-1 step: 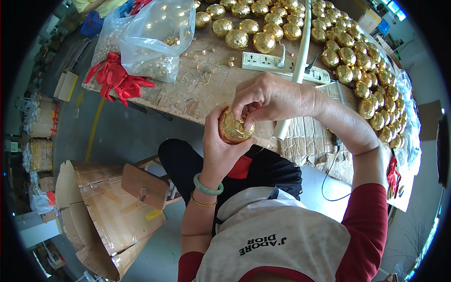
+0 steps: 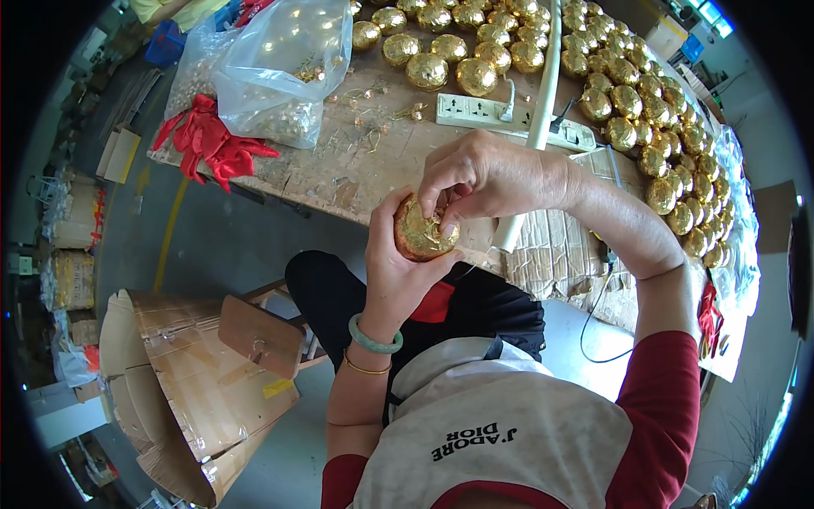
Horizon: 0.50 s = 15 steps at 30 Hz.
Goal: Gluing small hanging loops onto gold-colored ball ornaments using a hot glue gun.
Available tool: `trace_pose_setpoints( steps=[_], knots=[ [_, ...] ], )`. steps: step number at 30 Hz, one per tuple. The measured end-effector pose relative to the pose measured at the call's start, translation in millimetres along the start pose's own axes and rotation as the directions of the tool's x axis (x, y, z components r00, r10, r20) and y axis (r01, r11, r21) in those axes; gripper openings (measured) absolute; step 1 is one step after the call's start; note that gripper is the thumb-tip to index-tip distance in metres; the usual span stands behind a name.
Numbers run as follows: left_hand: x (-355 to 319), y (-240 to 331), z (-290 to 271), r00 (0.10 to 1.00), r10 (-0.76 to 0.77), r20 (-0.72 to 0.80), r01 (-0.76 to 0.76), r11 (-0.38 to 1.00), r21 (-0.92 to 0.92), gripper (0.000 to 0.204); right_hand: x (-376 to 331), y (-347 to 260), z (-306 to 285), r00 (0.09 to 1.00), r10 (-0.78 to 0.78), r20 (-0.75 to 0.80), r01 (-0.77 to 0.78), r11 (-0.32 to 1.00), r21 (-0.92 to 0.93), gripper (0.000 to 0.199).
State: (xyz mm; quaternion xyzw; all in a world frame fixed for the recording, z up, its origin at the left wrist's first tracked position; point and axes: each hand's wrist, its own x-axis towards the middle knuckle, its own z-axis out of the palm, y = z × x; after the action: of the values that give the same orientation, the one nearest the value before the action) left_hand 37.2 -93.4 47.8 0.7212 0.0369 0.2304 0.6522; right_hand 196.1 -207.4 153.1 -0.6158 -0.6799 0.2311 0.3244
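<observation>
My left hand [image 2: 392, 276] is wrapped around a gold foil-covered ball [image 2: 417, 235], holding it in front of me near the table's edge. Rough, greenish-gold patches show on the ball's upper side. Over that side my right hand [image 2: 496, 176] is closed in a pinch, its fingertips touching the ball. Thin gold strands stick out beside those fingertips. Whatever the right fingers grip is hidden or too small to name.
Many finished-looking gold balls [image 2: 476, 76] cover the far and right table [image 2: 339, 182]. A white power strip [image 2: 483, 113] and pale pole [image 2: 543, 102] lie beyond my hands. Plastic bags [image 2: 280, 76] and red ribbon [image 2: 208, 140] sit left. A cardboard box [image 2: 195, 373] stands on the floor.
</observation>
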Motion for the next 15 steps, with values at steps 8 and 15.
trace_pose_setpoints(
  steps=[8, 15],
  knots=[
    [-1, -3, 0, 0.996, -0.086, -0.009, 0.083, 0.975, -0.204, 0.077, -7, 3, 5, 0.988, 0.149, -0.05, -0.137, 0.972, 0.193, 0.024],
    [-2, -2, 0, 0.999, -0.037, -0.013, 0.036, 0.998, -0.049, 0.077, -7, 14, 8, 0.981, 0.192, -0.036, -0.168, 0.924, 0.344, 0.017]
  ],
)
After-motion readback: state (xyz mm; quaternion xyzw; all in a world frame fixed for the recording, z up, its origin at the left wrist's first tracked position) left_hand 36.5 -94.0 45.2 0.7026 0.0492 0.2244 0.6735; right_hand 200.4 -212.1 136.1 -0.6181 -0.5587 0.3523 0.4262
